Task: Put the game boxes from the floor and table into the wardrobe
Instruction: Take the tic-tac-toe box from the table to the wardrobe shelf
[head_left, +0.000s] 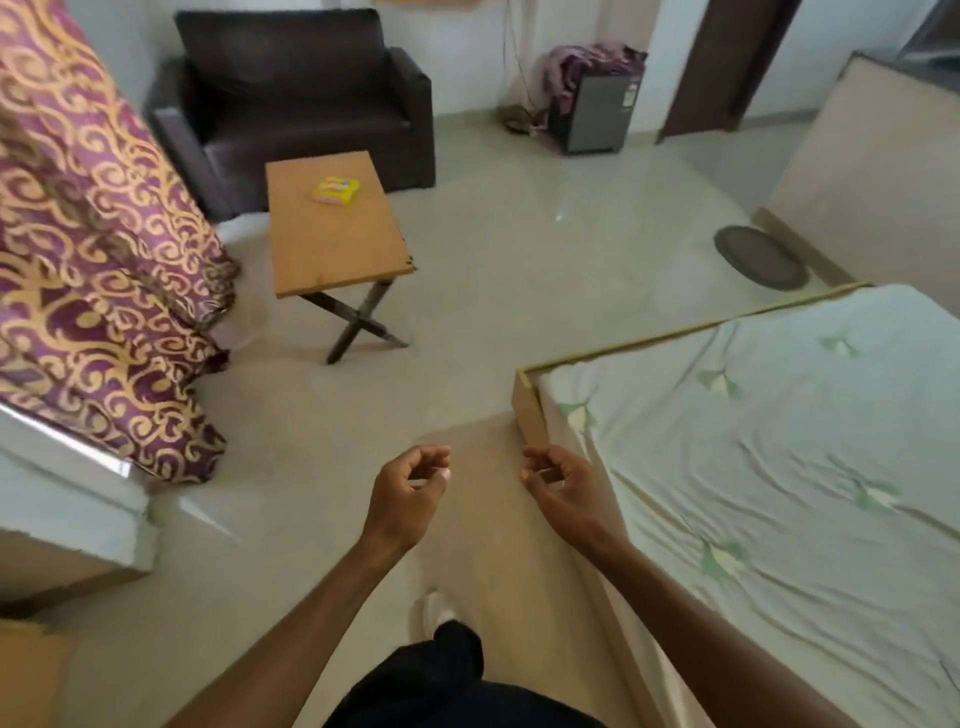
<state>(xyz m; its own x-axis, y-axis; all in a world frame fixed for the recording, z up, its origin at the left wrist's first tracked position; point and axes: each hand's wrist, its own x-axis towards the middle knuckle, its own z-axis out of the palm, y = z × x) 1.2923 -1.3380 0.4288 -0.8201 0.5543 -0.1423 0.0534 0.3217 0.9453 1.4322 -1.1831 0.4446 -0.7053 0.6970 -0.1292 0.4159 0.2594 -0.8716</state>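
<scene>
A small yellow game box (336, 190) lies on the far part of a wooden folding table (332, 249) ahead and to the left. My left hand (410, 491) and my right hand (558, 480) hang in front of me over the floor, well short of the table. Both hold nothing, and their fingers are loosely curled. No wardrobe is in view.
A dark armchair (296, 93) stands behind the table. Purple and gold curtains (98, 249) hang at the left. A bed with a pale sheet (779, 441) fills the right side. A round mat (761, 257) and a small grey cabinet (595, 111) sit farther off on the tiled floor.
</scene>
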